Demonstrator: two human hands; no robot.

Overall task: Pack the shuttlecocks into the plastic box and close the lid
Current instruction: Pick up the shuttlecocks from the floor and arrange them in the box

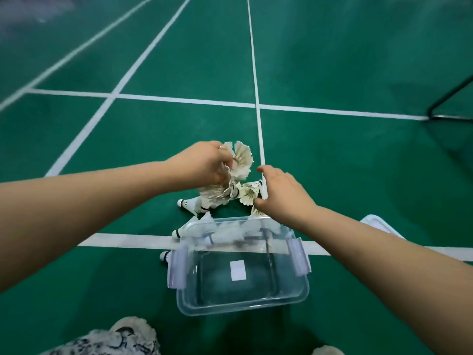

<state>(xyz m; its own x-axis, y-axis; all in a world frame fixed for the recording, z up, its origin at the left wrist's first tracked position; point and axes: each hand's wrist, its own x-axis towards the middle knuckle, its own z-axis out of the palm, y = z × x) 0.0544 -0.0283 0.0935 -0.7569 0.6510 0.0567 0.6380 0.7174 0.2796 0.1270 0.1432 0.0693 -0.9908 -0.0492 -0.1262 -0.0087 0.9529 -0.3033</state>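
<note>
Green court floor (332,60) with white lines carries everything. The clear plastic box (240,307) stands open on it, on the person's side of both grips, and looks empty apart from a white label on its bottom. Its lid (381,225) seems to be the pale piece lying off to the outside of the right forearm, well apart from the left grip. The loose shuttlecocks (215,196) lie in a heap under and between the two grips, just beyond the box's far wall, with a couple more against that wall, corks pointing out to the left. The left grip (202,165) is closed around a bunch of shuttlecocks (242,160), feathers fanning up and away past the fingers. The right grip (284,193) is spread, thumb held wide of the fingers, arched over a single shuttlecock (249,194) whose feathers the fingertips touch; it has not closed on it. Both loads will need drawing back toward the person to reach the box.
</note>
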